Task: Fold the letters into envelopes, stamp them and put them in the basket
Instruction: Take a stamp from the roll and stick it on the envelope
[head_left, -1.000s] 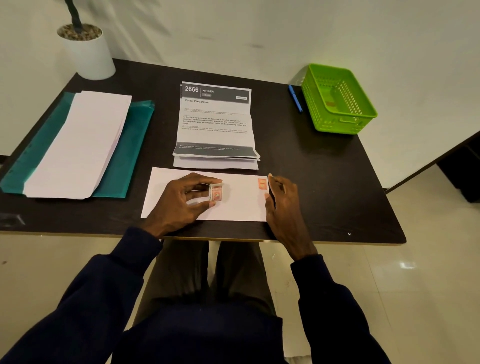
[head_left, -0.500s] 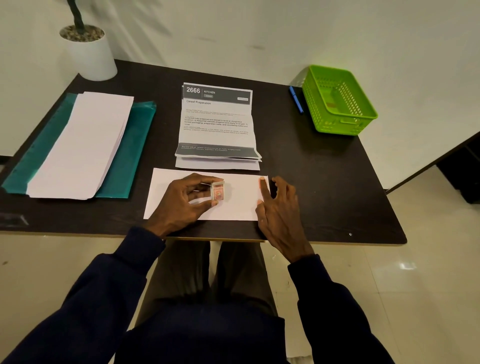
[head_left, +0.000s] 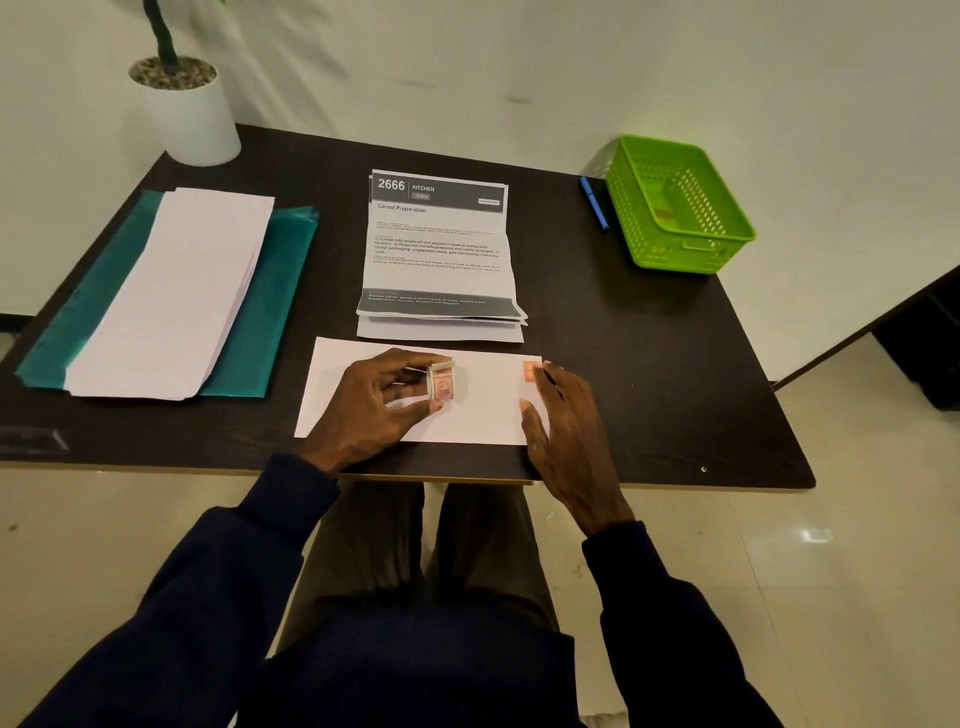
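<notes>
Sitting on one table: one envelope carrying one stamp; one roll of stamps; one stack of letters, sheets uncountable; one pile of blank envelopes; one teal folder; one pen; one basket; one potted plant.

Bare tabletop from envelope to basket, pen just beside basket
</notes>
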